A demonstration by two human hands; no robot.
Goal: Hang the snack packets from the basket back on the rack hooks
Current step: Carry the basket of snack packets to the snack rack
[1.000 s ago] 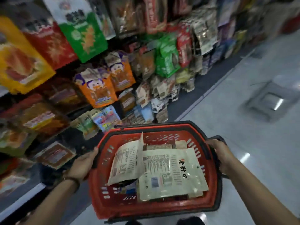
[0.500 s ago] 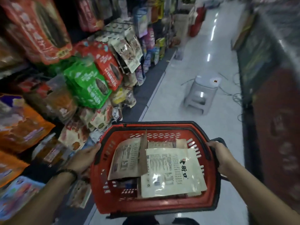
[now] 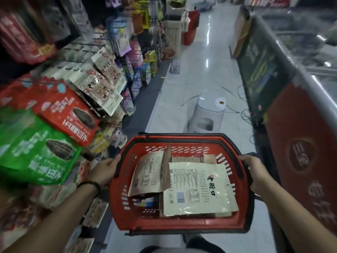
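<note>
- Head view: a red basket with a black rim and black handles sits in the near centre of the frame, carried above the aisle floor.
- Left hand: fingers curled closed over the basket's left rim, thumb on top. A dark beaded bracelet circles the wrist.
- Right hand: fingers wrapped closed around the basket's right rim and the black handle there.
- Snack packets in the basket: a white packet with black characters and a barcode lies flat on top, toward the right half. A tan packet with printed text leans tilted at the left, its right edge folded upward beside the white packet. More packets lie beneath these two; their number cannot be told.
- Rack, left side of the scene: wire hooks carry hanging packets, running from near to far along the aisle. Nearest are a green bag and a red bag, each printed with a dark seed. Farther along hang white-and-silver packets. This region is blurred.
- Far of the basket, a white plastic stool stands on the floor, with thin cables lying just beside it.
- Right side: a chest freezer with a red and dark green front panel lines the aisle.
</note>
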